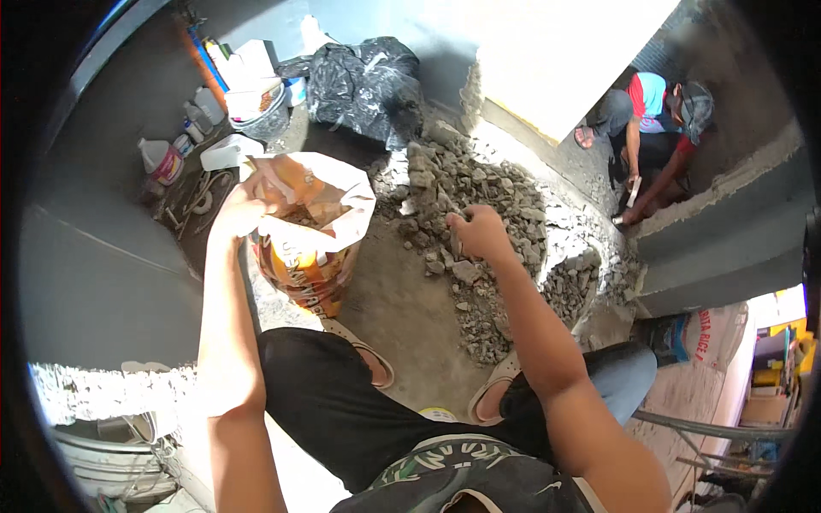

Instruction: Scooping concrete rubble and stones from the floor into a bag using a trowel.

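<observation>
My left hand (244, 212) grips the left rim of an orange printed sack (304, 272). The sack stands upright with its mouth open, its white lining folded outward, and some rubble shows inside. To the right, a pile of broken grey concrete rubble (513, 201) spreads over the floor. Over the near part of the pile is my right hand (481, 232), its fingers curled closed. Whatever those fingers hold, if anything, is hidden from this view.
A black garbage bag (363, 85) and a bucket (263, 120) stand against the back wall. Plastic jugs (161, 161) are at the left. At the far right a co-worker (654, 111) crouches behind a low wall (727, 239), holding a tool. A rice sack (705, 338) lies at right.
</observation>
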{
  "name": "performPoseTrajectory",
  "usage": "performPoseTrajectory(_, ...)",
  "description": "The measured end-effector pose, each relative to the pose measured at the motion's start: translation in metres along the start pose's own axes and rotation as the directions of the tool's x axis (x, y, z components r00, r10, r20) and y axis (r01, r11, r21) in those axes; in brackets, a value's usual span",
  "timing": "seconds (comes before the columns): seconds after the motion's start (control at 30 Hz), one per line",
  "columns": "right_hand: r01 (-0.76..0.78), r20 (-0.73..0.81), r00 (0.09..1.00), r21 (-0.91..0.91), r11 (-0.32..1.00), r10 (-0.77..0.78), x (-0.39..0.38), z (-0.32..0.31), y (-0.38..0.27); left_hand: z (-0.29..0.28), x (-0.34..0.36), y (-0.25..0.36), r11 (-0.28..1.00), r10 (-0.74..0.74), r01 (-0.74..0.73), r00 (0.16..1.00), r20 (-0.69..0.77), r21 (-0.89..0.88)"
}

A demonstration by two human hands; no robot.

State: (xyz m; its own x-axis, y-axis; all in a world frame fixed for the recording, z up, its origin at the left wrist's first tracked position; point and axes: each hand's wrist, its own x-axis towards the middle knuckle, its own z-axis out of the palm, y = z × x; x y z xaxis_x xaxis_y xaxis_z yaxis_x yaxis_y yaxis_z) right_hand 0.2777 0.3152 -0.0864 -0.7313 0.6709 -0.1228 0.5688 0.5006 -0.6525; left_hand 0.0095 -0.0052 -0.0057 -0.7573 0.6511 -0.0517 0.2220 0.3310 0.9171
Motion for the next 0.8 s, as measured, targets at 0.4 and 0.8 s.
performPoseTrajectory(0.4, 0.519, 0.14, 0.854, -0.289, 0.805, -0.501, -0.051, 0.045, -0.114, -0.003, -0.008, 0.003, 0.979, -0.134, 0.15, 0.984, -0.117, 0.139)
performPoseTrajectory(0.8, -0.153, 0.121, 0.981, 0.012, 0.988, 0.151, -0.106, 0.096, 0.106, -0.011, -0.006, 0.002, 0.967, -0.103, 0.117, 0.992, -0.074, 0.228)
